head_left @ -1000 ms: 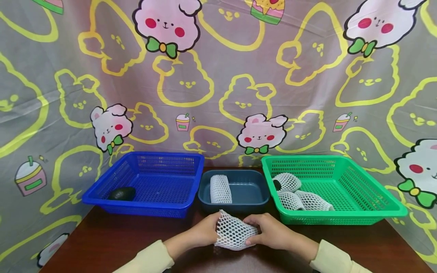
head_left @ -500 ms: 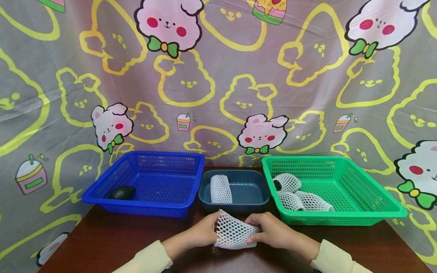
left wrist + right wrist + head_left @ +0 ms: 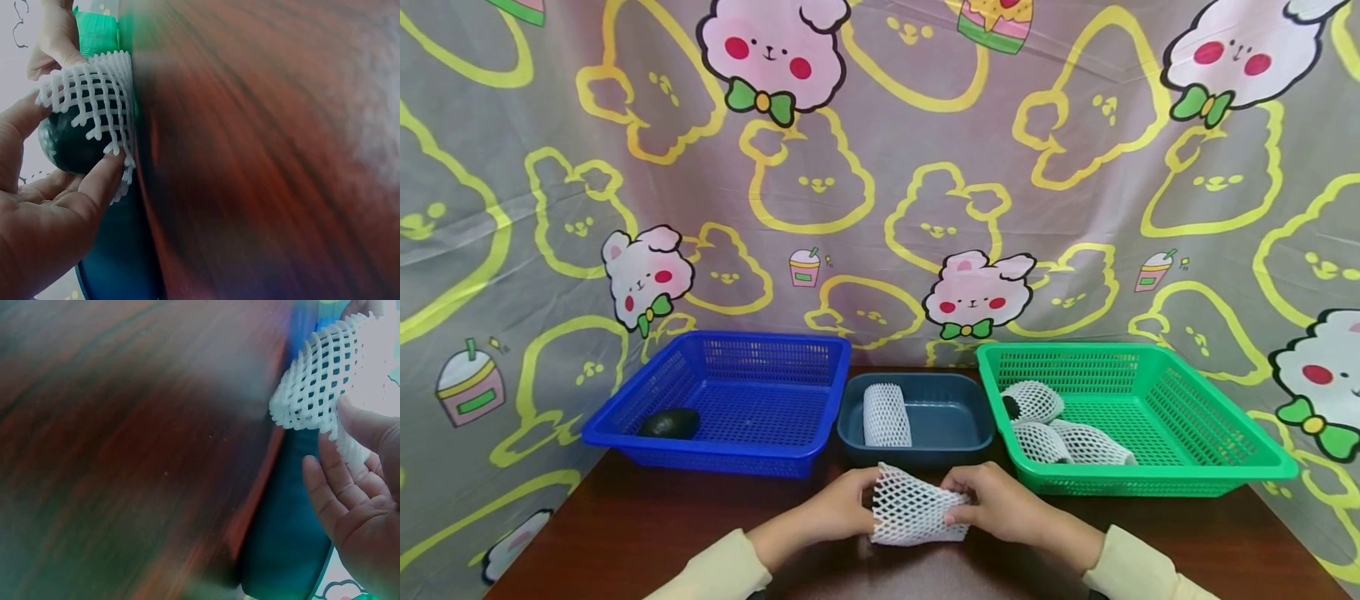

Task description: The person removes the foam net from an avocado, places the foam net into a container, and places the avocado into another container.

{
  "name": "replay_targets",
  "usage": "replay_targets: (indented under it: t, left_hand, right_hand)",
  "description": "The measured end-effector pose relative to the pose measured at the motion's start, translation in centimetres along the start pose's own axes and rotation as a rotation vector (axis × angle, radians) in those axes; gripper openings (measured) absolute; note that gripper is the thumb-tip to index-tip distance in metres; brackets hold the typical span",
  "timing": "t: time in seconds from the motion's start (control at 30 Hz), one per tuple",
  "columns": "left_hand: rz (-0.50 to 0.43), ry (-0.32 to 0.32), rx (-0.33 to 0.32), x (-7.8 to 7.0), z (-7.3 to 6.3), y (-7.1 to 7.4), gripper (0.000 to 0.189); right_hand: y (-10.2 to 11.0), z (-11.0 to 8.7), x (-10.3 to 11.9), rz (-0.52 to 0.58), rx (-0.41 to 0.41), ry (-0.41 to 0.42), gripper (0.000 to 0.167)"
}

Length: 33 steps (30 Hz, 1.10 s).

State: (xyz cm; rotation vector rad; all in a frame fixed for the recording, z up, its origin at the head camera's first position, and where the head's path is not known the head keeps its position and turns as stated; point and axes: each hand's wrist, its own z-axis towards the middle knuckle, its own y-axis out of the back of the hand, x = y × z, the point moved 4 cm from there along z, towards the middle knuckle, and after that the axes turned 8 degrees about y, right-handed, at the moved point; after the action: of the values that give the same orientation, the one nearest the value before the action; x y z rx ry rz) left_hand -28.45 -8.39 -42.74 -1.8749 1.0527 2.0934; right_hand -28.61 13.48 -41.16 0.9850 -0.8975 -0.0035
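1. Changed over the last second: the white foam-net sleeve (image 3: 913, 510) between your hands sits flatter along its lower edge, its right end squarer.
2. Your left hand (image 3: 841, 505): fingers clamped round the dark green, oval avocado (image 3: 67, 145) at the sleeve's mouth, touching the rim.
3. Your right hand (image 3: 992, 504): thumb and fingers pinching the opposite end.
4. Both hands are over the reddish-brown wooden surface (image 3: 647, 533), near side of the dark blue-grey tray (image 3: 917, 456).
5. Judgement: fruit only partly covered; depth uncertain, net hides it.
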Motion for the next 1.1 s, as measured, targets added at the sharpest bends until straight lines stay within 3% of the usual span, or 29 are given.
replay_targets:
  t: [0.27,0.5,0.77,1.1]
  left_hand:
    - [0.059,0.045,-0.019,0.2,-0.5,1.2,0.058]
    - [0.075,0.065,-0.044,0.4,-1.1,2.3,0.063]
    - [0.033,0.067,-0.032,0.2,-1.4,2.4,0.061]
    - [0.018,0.063,-0.026,-0.2,-1.4,2.4,0.061]
  right_hand:
    - [0.6,-0.3,-0.1,-0.042,-0.012,0.023,0.014]
    - [1.1,-0.6,-0.4,-0.035,0.004,-0.023,0.013]
    - [1.0,-0.6,-0.2,-0.023,0.030,-0.027,0.023]
    - [0.5,0.6,1.1,-0.153,0.061,0.007,0.037]
